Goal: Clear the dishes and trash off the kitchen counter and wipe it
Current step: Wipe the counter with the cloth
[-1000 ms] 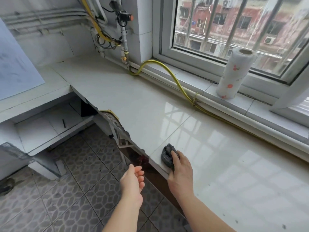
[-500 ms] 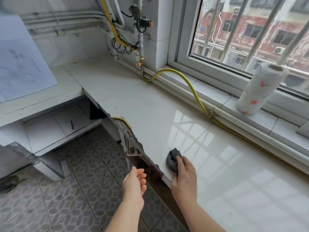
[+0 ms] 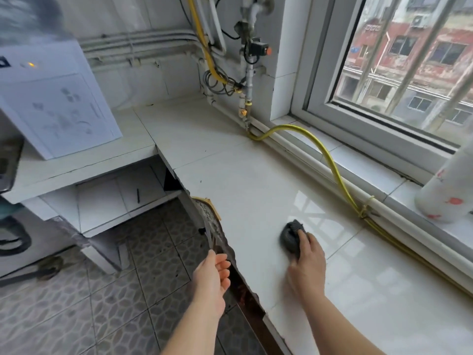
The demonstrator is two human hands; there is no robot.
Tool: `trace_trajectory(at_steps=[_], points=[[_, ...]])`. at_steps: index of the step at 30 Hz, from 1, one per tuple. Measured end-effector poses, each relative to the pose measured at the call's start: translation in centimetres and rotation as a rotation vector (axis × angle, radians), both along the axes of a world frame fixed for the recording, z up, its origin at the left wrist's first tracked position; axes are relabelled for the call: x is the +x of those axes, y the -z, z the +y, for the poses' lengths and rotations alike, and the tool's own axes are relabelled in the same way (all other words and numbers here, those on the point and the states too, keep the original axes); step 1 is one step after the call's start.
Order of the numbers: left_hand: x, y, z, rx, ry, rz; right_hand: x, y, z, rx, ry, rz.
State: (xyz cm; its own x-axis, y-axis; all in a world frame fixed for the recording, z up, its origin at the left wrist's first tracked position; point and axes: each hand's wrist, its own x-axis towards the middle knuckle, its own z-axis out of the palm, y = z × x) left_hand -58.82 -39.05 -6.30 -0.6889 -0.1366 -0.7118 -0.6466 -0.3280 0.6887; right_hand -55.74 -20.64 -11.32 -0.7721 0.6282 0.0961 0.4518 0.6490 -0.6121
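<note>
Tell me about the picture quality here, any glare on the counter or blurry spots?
Head view: daylight from the window throws a glare, with the bars reflected, on the counter beside the gray cloth under the right hand; the upper left corner is motion-smeared; wide-angle distortion bends the window frame.

Cloth [image 3: 291, 235] on counter [image 3: 245, 180], paper roll [image 3: 446, 190] right, on sill [image 3: 378, 175].

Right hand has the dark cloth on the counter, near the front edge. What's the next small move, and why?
Probably push the dark grey wadded cloth, held by the right hand, forward across the glossy white tiled counter toward the yellow hose: that stretch ahead shows small dark specks, and nothing stands in the way.
</note>
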Motion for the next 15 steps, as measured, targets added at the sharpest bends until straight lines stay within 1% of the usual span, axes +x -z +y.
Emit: trace_trajectory(at_steps=[2, 5, 7, 10, 12, 13, 15], points=[[-0.2, 0.1, -0.3, 0.002, -0.022, -0.009, -0.3, 0.0, 1.0, -0.025, 0.117, -0.019], [-0.5, 0.4, -1.6, 0.002, -0.084, -0.010, -1.1, -0.1, -0.2, -0.028, 0.117, -0.037], [-0.7, 0.4, -2.6, 0.003, -0.123, -0.015, -1.8, -0.3, -2.1, -0.022, 0.003, -0.041], [-0.7, 0.1, -4.1, 0.021, -0.181, -0.025, -2.6, -0.3, -6.0, 0.016, -0.271, -0.040], [-0.7, -0.1, -5.4, 0.032, -0.214, -0.026, -3.1, -0.7, -8.4, 0.022, -0.388, -0.029], [-0.6, -0.3, -6.1, 0.035, -0.233, -0.023, -3.3, -1.1, -9.5, -0.009, -0.417, -0.031], [-0.4, -1.0, -8.2, 0.046, -0.283, -0.018, -3.6, -1.9, -12.0, -0.155, -0.448, -0.012]])
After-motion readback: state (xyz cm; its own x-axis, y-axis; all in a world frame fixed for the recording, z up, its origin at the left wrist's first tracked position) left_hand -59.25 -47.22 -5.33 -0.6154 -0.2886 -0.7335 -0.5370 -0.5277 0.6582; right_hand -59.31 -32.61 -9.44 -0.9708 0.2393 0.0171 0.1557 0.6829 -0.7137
